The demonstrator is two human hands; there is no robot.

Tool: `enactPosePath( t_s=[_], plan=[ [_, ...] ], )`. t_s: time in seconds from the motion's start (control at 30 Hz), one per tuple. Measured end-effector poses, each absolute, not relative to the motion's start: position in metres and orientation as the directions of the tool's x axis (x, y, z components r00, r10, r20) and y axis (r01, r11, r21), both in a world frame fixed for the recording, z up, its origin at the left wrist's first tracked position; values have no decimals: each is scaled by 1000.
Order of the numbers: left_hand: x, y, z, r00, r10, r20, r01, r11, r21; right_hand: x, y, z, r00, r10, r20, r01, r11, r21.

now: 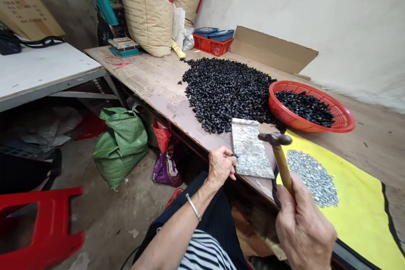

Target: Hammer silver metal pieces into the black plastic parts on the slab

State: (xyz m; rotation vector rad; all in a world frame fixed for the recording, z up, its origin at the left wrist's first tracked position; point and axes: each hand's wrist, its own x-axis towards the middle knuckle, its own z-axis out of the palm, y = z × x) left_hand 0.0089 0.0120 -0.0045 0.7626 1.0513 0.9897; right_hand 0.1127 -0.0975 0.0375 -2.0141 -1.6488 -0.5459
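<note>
My left hand [220, 165] pinches a small black part [235, 156] at the left edge of a worn metal plate [253, 149], which lies near the table's front edge. In my right hand [302, 223] is a hammer [280, 152], gripped by its wooden handle. Its dark head is raised over the plate's right side, apart from the black part. Beyond the plate spreads a big heap of small black parts [228, 93]. Small shiny metal pieces [311, 177] lie in a pile on a yellow sheet [357, 202], to the right of the hammer.
A red basket [343, 120] holding more black parts stands behind the yellow sheet. Large paper sacks [147, 8], a red crate [213, 46] and a cardboard strip [272, 50] line the back. At floor level are a green sack [122, 145] and a red stool [53, 228].
</note>
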Motion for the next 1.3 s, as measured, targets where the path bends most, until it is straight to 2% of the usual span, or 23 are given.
enactPosePath(
  t_s=[0.07,0.13,0.2,0.3,0.37,0.47,0.53,0.7,0.87,0.97,1.03,1.17,1.3],
  plan=[
    [9,12,-5,162,927,-339,-288,373,882,110,-97,31,174,820,545,984,-169,-60],
    [10,12,-6,156,929,-336,-299,368,880,110,-97,25,117,886,448,990,-139,17],
    [10,12,-7,154,930,-334,-313,367,876,112,-97,23,110,907,407,990,-136,35],
    [10,12,-8,164,928,-336,-317,372,873,113,-99,27,175,839,515,984,-166,-65],
    [10,13,-9,163,929,-333,-316,369,874,112,-99,27,187,801,568,981,-183,-65],
    [10,13,-8,149,929,-338,-313,369,875,111,-99,23,74,854,514,982,-153,113],
    [10,13,-8,147,925,-349,-309,378,872,111,-98,21,-5,865,501,979,-97,178],
    [10,13,-7,152,925,-349,-319,380,868,108,-98,23,85,759,645,984,-165,64],
    [10,13,-6,149,924,-351,-317,381,868,106,-98,19,-15,866,500,981,-84,175],
    [10,13,-6,154,922,-356,-324,388,863,106,-100,21,33,791,610,981,-141,130],
    [9,12,-6,147,923,-355,-328,384,863,105,-101,20,57,780,623,978,-169,122],
    [9,13,-6,142,920,-365,-326,392,860,106,-101,18,13,885,466,976,-112,185],
    [9,13,-5,148,918,-369,-323,397,859,103,-102,16,85,805,587,980,-173,96]
  ],
)
